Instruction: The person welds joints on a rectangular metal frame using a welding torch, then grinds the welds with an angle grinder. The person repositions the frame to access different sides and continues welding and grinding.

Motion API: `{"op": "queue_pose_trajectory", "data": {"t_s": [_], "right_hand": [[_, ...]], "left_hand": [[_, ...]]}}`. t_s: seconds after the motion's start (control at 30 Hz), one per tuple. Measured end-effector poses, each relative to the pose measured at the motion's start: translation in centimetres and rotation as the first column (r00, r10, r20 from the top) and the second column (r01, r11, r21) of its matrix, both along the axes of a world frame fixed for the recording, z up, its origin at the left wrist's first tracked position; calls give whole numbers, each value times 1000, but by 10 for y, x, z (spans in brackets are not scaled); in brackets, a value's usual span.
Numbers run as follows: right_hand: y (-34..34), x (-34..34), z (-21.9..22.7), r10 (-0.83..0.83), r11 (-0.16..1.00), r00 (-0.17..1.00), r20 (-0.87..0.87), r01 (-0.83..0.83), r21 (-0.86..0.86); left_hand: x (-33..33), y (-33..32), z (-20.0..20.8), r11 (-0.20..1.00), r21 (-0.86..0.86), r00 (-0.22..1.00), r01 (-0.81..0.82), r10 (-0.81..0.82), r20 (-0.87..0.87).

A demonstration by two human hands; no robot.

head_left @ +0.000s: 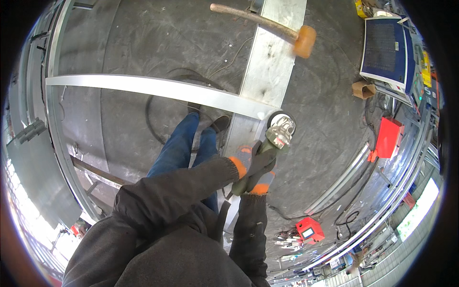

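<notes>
An angle grinder (279, 135) is held in both my gloved hands, its metal head and round disc at the joint of a silvery metal bar (158, 87) and a wide flat metal beam (267, 62). I cannot tell whether the disc touches the metal. My left hand (255, 160) wraps around the grinder's green body. Just below it, my right hand (264, 180) is closed on the rear of the same tool. Both gloves are dark and grey with orange cuffs. Fingers partly hide the grinder's body.
A wooden-handled mallet (301, 40) lies across the far beam. A red box (388, 137), a blue-sided machine (386, 50) and a small cardboard box (364, 89) stand at right. Black cables cross the dark floor. A red welding helmet-like object (310, 231) lies at lower right.
</notes>
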State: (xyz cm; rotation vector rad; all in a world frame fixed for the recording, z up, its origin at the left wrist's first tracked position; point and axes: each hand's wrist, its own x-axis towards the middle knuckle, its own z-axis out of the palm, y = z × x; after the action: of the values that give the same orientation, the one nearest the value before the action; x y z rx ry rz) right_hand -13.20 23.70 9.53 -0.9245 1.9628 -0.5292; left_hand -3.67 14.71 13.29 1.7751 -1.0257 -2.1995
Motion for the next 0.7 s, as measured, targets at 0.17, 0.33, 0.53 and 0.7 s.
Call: {"op": "queue_pose_trajectory", "data": {"t_s": [0.17,0.33,0.53,0.7], "right_hand": [[-10,1,14,-361,924,852,378,382,22],[-14,-1,22,-128,992,971,201,126,27],[-10,-2,11,-209,971,946,247,232,-66],[-4,-9,4,-205,977,946,250,212,0]], "left_hand": [[-1,8,-21,994,22,991,109,-107,-80],[-17,36,-67,991,132,956,-10,48,-291],[-8,20,-35,992,112,985,53,-34,-171],[22,-28,19,967,94,959,237,-216,-185]]}}
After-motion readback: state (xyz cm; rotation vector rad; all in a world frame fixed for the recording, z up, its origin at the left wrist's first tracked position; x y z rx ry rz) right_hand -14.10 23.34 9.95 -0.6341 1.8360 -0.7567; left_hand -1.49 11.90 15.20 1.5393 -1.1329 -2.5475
